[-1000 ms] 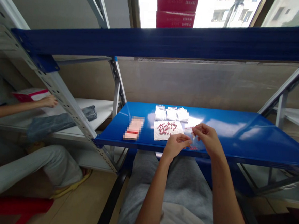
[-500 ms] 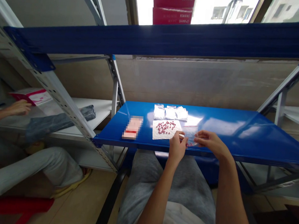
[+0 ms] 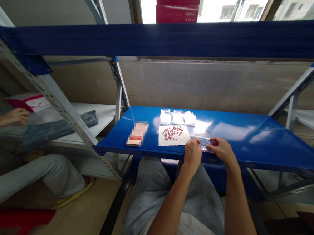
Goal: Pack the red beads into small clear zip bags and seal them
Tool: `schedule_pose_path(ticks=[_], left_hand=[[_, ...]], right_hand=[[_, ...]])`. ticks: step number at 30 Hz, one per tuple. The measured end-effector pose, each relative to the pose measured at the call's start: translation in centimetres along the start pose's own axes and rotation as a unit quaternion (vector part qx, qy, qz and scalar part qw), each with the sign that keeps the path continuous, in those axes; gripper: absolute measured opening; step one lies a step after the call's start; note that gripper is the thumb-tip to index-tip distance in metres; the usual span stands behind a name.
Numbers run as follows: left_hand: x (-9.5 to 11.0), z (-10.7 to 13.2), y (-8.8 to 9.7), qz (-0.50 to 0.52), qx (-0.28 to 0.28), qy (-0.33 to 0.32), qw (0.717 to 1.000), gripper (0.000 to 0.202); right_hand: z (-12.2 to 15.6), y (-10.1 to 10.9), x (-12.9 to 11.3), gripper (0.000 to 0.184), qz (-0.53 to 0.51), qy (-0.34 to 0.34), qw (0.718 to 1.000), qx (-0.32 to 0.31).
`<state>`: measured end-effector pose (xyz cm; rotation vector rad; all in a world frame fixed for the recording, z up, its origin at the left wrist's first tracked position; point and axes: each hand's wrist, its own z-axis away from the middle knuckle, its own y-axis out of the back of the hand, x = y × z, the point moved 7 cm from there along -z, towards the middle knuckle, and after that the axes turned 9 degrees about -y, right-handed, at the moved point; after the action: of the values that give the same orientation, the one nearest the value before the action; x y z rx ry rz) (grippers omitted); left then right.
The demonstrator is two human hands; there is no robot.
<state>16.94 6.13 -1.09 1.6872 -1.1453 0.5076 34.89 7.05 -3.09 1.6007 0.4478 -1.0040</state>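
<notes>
i see bag (image 3: 204, 139) near front edge of surface (image 3: 254, 142); left hand (image 3: 193, 153) and right hand (image 3: 221, 150) each pinching one side. judge it light, limp, slippery: hold by side edges.

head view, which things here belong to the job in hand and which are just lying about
Seemingly in the job:
- clear bag, between left hand and right hand
- red pieces
- white sheet under them
- white packets behind it, probably

Seemingly just lying about:
- blurred pink item
- denim on the side shelf
- red boxes by the window
</notes>
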Motion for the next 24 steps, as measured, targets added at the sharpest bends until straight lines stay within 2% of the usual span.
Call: schedule_pose_path(ticks=[6,14,17,19,20,22,24], left_hand=[[0.2,-0.2,-0.3,-0.052,-0.011,-0.01,0.999,0.028],[0.5,0.2,-0.6,-0.062,-0.017,-0.019,0.998,0.034],[1.1,0.5,0.4,-0.058,0.004,-0.032,0.998,0.03],[1.3,0.4,2.5,-0.066,0.028,-0.031,0.997,0.027],[1.2,0.3,4.1,-0.078,0.043,-0.027,0.996,0.025],[0.3,-0.4,8.3,-0.11,0.078,-0.004,0.991,0.025],[-1.5,-1.4,13.3,-0.172,0.118,0.031,0.978,0.025]], right_hand=[[0.4,-0.7,-1.2,0.025,0.121,0.056,0.99,0.054],[0.3,-1.2,-1.0,0.047,0.164,0.047,0.984,0.054],[0.3,-1.2,-1.2,0.047,0.187,0.06,0.978,0.066],[0.5,-0.8,-1.5,0.044,0.197,0.064,0.975,0.086],[0.6,-0.5,-1.7,0.042,0.197,0.063,0.973,0.098],[0.9,0.1,-2.0,0.04,0.19,0.06,0.972,0.123],[1.2,0.5,-2.6,0.036,0.176,0.061,0.973,0.139]])
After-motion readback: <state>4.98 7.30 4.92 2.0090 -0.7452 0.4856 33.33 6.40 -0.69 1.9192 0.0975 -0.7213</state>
